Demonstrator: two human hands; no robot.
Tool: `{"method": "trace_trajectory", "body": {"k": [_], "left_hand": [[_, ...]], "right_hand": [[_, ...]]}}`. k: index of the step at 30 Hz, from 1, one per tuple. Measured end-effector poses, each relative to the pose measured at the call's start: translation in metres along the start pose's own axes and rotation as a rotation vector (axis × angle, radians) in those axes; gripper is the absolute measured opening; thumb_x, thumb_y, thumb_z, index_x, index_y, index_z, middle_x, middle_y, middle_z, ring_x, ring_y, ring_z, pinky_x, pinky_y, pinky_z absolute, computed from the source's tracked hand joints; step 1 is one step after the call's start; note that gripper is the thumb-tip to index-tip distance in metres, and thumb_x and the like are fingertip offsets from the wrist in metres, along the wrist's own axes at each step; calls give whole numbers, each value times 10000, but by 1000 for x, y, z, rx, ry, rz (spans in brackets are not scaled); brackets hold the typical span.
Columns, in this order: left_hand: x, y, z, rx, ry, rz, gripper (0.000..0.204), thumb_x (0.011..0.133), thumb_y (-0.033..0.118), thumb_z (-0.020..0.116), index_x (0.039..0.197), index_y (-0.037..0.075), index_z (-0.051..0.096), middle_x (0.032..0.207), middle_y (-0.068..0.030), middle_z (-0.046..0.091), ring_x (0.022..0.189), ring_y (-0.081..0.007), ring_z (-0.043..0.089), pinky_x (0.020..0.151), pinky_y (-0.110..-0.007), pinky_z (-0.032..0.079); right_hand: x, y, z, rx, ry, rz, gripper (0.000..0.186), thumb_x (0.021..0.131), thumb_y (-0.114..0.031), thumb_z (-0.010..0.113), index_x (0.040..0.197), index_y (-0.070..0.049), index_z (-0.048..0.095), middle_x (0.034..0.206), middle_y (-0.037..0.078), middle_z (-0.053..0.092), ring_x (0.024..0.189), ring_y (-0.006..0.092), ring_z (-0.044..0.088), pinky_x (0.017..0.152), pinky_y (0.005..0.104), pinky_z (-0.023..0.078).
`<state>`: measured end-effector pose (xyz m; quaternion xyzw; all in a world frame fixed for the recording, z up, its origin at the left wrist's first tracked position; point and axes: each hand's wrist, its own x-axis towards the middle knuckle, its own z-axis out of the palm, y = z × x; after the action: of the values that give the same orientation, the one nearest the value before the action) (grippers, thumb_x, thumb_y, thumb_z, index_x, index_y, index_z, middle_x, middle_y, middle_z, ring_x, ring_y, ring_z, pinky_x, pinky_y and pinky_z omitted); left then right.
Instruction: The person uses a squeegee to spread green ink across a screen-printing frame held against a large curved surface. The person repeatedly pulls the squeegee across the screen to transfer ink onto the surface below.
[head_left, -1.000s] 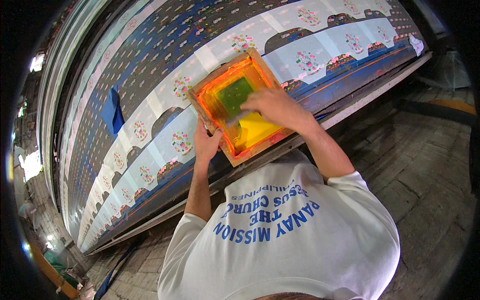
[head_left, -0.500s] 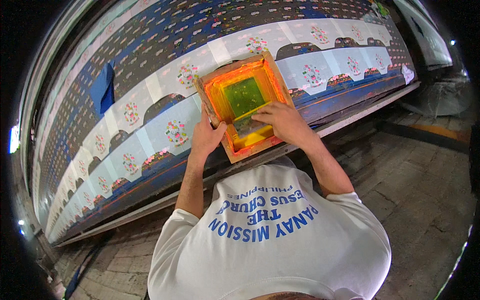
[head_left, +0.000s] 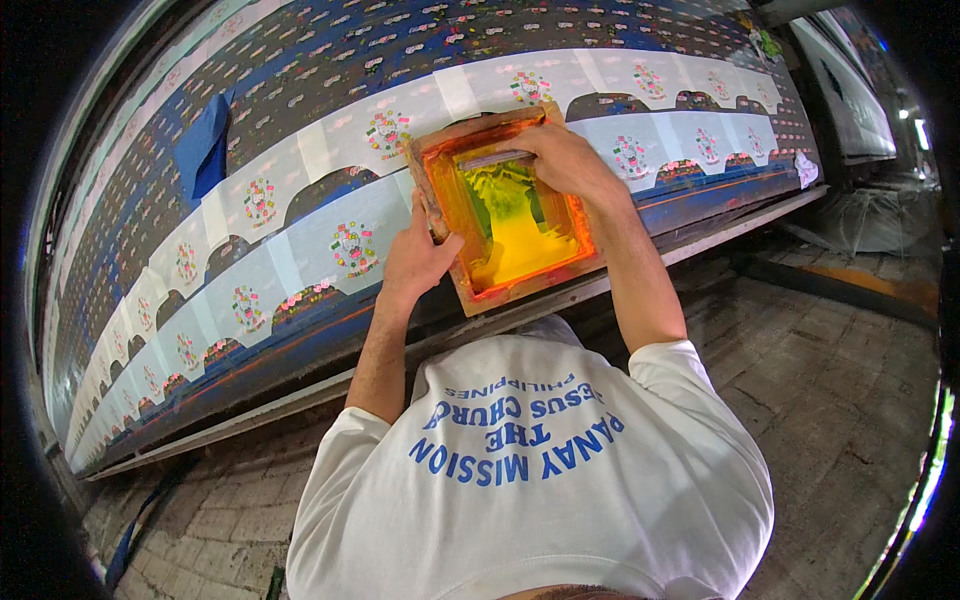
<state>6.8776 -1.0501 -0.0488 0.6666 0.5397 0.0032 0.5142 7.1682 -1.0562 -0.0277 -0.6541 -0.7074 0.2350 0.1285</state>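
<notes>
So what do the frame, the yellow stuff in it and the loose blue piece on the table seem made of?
Frame: probably wood, dull brown with orange stains. Yellow stuff: likely wet ink or paint, smooth and smeared. Blue piece: perhaps cloth, matte and folded-looking, though stiffer sheeting is possible.

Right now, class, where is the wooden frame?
In the head view, the wooden frame is above centre at the near edge of the table, with the left hand on its left side.
</notes>
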Motion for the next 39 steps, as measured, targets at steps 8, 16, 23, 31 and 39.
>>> {"method": "trace_trajectory", "body": {"k": [8,16,23,31,39], "left_hand": [[20,-31,22,7,45,67,1087,950,366,692,1757,-52,95,802,-230,784,712,-412,786,729,-529,638],[14,-8,27,-35,108,67,1035,970,224,703,1754,-70,94,793,-158,798,672,-318,790,646,-431,624],[57,48,101,-82,174,158,1023,983,204,720,1776,-20,113,783,-131,796,634,-259,777,620,-389,619],[88,162,190,-180,91,51,979,992,160,717,1782,44,151,875,-143,815,596,-210,757,496,-356,589],[121,101,220,-234,251,384,783,983,110,728,1686,41,391,1068,-126,828,805,-188,797,658,-350,608]], "right_hand": [[-111,-17,36,-72,34,-32,475,882,-10,695,1320,-146,817,1303,82,789,1242,342,702,1100,466,556],[-140,-21,35,-44,147,-56,472,854,-39,748,1301,-168,826,1295,30,785,1231,277,700,1083,428,569],[-171,69,-21,-111,219,-77,486,794,-144,834,1279,-175,833,1289,1,788,1219,254,696,1091,407,560],[-214,178,-64,-64,217,21,495,794,-118,830,1287,-170,828,1299,1,779,1245,250,687,1084,422,568],[-223,192,-72,-35,212,-59,484,844,-35,754,1309,-157,811,1298,37,764,1255,273,677,1101,429,566]]}}
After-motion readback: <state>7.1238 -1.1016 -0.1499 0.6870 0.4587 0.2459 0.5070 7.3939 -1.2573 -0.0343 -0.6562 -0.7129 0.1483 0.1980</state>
